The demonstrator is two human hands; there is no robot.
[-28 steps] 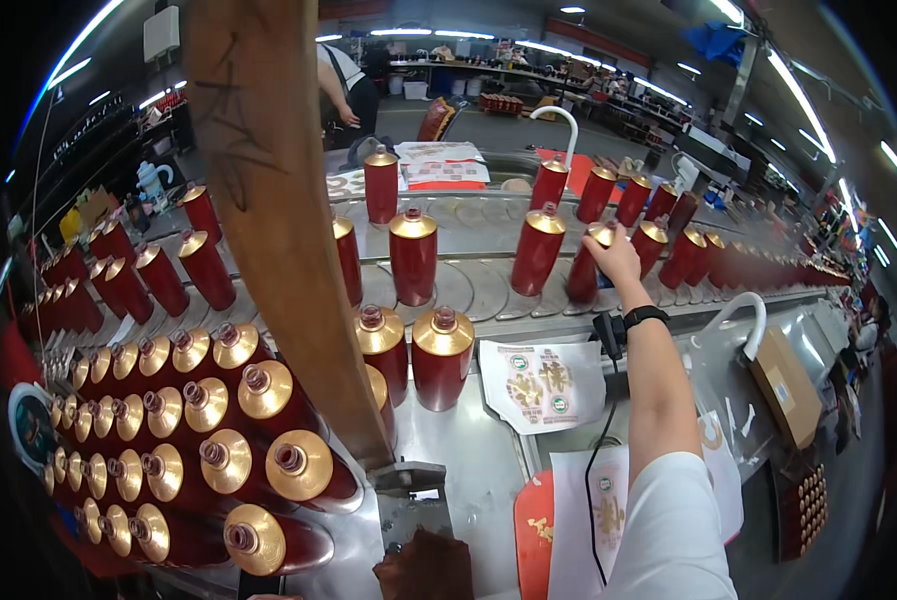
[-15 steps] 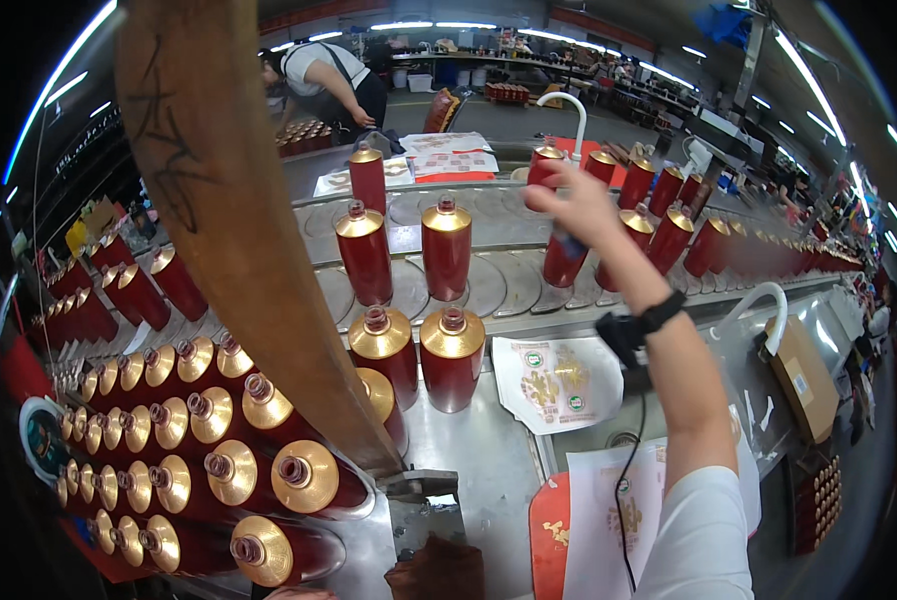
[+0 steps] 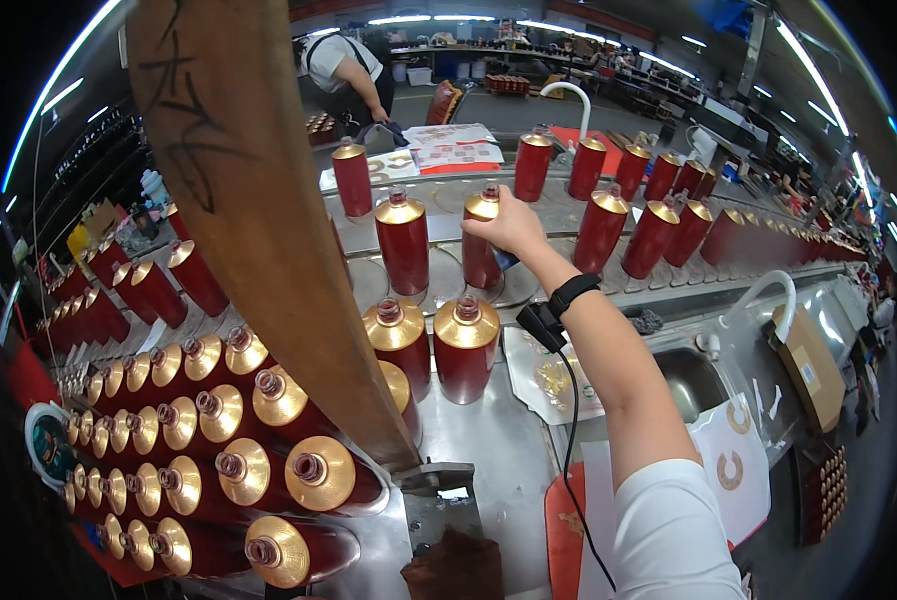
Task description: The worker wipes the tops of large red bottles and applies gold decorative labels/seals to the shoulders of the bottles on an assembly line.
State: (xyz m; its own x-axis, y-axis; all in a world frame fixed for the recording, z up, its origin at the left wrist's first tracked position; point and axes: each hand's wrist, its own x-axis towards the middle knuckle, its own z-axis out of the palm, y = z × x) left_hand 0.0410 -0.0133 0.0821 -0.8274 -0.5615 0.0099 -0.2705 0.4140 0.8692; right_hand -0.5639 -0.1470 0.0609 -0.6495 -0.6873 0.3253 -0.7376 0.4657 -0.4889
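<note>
My right hand [image 3: 512,226] reaches out over the conveyor and closes around the upper part of a dark red bottle [image 3: 482,262] with a gold shoulder. A small bit of blue shows under the palm; its kind is hidden. Left of it another red bottle [image 3: 404,247] stands upright on the same conveyor. Nearer to me, two more red bottles with gold shoulders [image 3: 466,345] stand close together on the steel table [image 3: 489,440]. My left hand does not show.
Many bottles [image 3: 239,470] crowd the left, behind a leaning wooden post [image 3: 259,230]. More line the curved conveyor [image 3: 619,290]. Printed sheets [image 3: 734,450], a sink [image 3: 694,380] and white faucets [image 3: 766,280] lie to the right. A co-worker [image 3: 344,75] bends over beyond the conveyor.
My right hand has come down and left from above the conveyor and now grips a bottle there. The view has shifted a little. The co-worker still bends in the background.
</note>
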